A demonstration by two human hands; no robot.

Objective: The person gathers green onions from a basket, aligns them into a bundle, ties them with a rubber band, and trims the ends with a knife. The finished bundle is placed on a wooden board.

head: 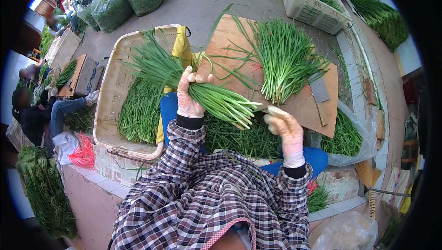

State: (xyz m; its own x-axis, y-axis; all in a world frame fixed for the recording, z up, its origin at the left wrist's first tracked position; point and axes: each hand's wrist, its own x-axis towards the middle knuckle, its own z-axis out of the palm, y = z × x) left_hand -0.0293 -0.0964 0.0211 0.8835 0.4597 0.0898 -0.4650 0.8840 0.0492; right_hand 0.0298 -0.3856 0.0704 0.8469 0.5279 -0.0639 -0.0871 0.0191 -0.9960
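Note:
A bunch of garlic chives [221, 101] is gripped in my gloved left hand [191, 93], its pale cut ends pointing right and its leaves up to the left. My gloved right hand [285, 129] is near those ends, slightly blurred, with a thin green blade by its fingertips; whether it pinches the blade is unclear. Beyond the hands, a loose pile of chives [283, 60] lies on a wooden board [234, 39]. A cleaver [319, 89] rests on the board's right side, partly under leaves. A small red tie [256, 67] is left of the pile.
A plastic crate [107, 105] holding chives stands at left. Loose greens [241, 138] fill the space below the hands. A plastic bag of greens [369, 139] and a straw broom [367, 174] are at right. Pink ties [83, 151] lie lower left. Co-workers [26, 112] sit farther left.

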